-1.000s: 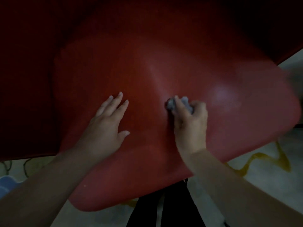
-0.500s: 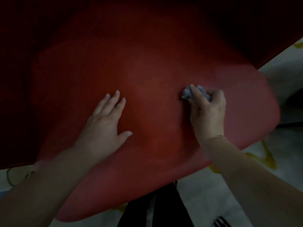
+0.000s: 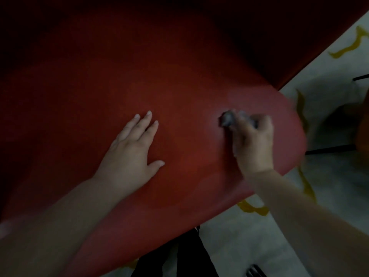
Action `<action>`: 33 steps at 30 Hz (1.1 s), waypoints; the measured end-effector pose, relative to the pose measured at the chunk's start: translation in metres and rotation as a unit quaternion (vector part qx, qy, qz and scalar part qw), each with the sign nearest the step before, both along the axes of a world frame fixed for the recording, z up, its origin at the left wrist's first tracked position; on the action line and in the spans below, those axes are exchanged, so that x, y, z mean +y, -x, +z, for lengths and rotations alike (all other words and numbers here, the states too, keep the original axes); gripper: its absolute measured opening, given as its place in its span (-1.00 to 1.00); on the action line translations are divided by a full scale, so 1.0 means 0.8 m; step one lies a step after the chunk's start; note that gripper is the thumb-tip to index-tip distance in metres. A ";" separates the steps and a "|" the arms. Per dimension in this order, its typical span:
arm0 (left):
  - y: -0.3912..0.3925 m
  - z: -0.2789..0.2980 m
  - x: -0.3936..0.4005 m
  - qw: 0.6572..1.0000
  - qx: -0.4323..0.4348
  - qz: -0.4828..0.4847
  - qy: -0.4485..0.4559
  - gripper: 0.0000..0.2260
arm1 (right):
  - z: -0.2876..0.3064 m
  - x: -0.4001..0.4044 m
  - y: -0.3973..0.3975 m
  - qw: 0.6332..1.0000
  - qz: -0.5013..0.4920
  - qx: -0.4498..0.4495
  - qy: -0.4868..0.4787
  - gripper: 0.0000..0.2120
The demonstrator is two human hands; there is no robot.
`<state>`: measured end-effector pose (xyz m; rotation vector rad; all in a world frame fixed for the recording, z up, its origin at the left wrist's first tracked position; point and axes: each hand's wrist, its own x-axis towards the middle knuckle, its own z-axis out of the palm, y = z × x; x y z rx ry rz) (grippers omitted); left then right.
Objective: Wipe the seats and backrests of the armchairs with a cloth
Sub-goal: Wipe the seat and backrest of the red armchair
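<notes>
- My left hand (image 3: 129, 156) lies flat on the smooth red armchair seat (image 3: 83, 100), fingers (image 3: 146, 124) straight, slightly spread.
- My right hand (image 3: 253, 142) grips a crumpled grey cloth (image 3: 227, 119), bunched under its curled fingers (image 3: 259, 121), pressed against the seat.
- Beyond the fingertips rises the dark red backrest (image 3: 259, 27).

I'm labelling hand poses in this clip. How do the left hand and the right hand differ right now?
The left hand lies flat on the red seat with straight fingers and holds nothing; the right hand is curled round a crumpled grey cloth. The left hand looks sharp, the right hand is blurred. The left hand sits near the seat's middle, the right hand nearer its right edge. Both are bare and on the seat.
</notes>
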<state>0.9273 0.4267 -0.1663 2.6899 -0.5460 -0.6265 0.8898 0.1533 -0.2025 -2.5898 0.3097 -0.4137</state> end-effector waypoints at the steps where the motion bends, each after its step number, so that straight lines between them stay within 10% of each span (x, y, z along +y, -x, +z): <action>1: -0.002 -0.001 -0.004 1.000 0.000 0.001 -0.001 -0.15 | 0.002 -0.013 -0.012 0.998 -0.058 0.004 -0.019 -0.80; 10: -0.009 -0.006 -0.017 1.000 -0.005 -0.002 -0.024 -0.15 | -0.001 0.060 -0.024 0.983 0.180 0.031 0.004 -0.69; 18: -0.016 -0.002 -0.010 1.000 0.007 0.000 -0.027 -0.16 | 0.001 0.007 -0.126 0.995 -0.069 0.054 -0.052 -0.68; 27: -0.009 0.009 0.027 0.994 0.005 0.097 -0.051 -0.17 | 0.007 0.108 -0.043 0.949 0.310 0.055 0.000 -0.61; 33: 0.005 0.016 0.070 0.986 0.015 0.162 -0.045 -0.18 | 0.005 0.107 -0.123 0.984 0.166 0.064 -0.006 -0.67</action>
